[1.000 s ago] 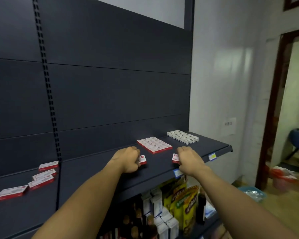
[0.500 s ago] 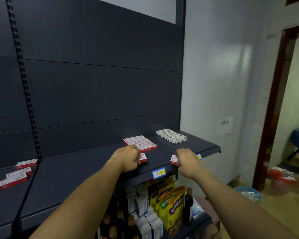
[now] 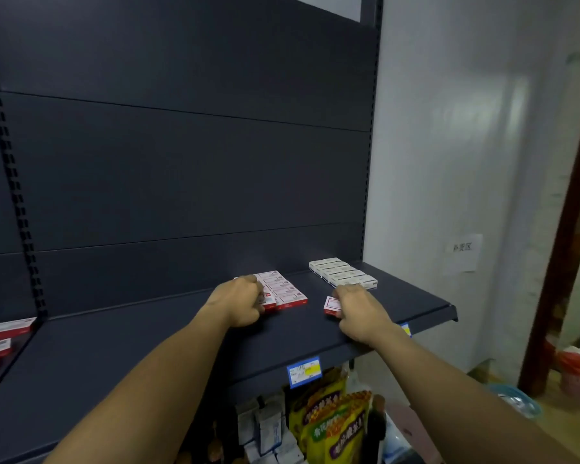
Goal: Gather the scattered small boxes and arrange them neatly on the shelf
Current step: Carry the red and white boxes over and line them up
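On the dark shelf point(image 3: 154, 346) a neat row of red-and-white boxes point(image 3: 283, 289) lies near the back. My left hand point(image 3: 241, 301) grips a small red-and-white box point(image 3: 269, 302) and holds it against the near end of that row. My right hand point(image 3: 355, 304) grips another red-and-white box point(image 3: 331, 304), flat on the shelf to the right of the row. A separate row of white boxes point(image 3: 342, 273) sits at the back right. Several scattered red-and-white boxes point(image 3: 7, 328) lie on the neighbouring shelf at far left.
The shelf's front edge carries a blue price tag point(image 3: 303, 371). Below it stand yellow snack bags point(image 3: 329, 426) and small white cartons point(image 3: 268, 437). A white wall point(image 3: 466, 162) and a doorway with a dark frame point(image 3: 563, 262) lie to the right.
Both hands have pushed their boxes further back on the shelf; the left box now meets the red-and-white row. The camera has turned right.
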{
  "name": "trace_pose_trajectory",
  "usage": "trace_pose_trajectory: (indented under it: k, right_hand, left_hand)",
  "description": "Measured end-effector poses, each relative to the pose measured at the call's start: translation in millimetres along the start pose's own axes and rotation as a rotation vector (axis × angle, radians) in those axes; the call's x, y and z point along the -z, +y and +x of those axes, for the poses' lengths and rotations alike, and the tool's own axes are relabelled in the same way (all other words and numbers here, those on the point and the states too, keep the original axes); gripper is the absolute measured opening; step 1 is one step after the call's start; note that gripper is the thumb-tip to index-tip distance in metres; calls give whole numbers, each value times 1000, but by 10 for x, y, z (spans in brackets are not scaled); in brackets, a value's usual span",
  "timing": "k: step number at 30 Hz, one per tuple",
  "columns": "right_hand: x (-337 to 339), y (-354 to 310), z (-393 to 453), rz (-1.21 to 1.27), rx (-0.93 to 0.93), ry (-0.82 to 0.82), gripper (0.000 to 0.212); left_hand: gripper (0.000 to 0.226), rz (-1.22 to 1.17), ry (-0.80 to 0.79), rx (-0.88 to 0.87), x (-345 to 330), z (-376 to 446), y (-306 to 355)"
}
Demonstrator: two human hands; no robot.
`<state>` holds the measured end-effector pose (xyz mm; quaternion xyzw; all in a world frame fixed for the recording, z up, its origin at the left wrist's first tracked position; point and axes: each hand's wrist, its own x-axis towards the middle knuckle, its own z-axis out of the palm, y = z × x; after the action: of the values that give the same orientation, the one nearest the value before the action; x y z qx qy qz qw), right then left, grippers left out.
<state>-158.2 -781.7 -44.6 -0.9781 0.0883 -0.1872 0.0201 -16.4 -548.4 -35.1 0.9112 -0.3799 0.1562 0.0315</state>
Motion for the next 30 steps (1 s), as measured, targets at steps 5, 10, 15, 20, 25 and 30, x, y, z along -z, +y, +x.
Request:
trace_pose_trajectory:
  k: [5, 10, 15, 20, 25, 30]
  right_hand:
    - [-124, -11, 542, -3, 44, 29, 42]
    - [-251, -28, 998, 42, 90, 55, 41]
    - [-455, -56, 1292, 107, 147, 62, 35]
    - [-667, -124, 1573, 174, 229, 91, 38]
    - [-889, -165, 1844, 288, 283, 94, 37]
    - [-1116, -202, 2089, 402, 296, 121, 43]
  left_hand:
    - [27, 5, -27, 60, -47, 347, -222]
    - [34, -48, 19, 134, -78, 600, -374]
    - [38, -216, 190, 312, -134, 775, -415]
    - [38, -281, 211, 410, -310, 876, -579]
    - [36, -344, 232, 482, -571, 943, -720]
    - [40, -386, 269, 504, -767, 1059, -710]
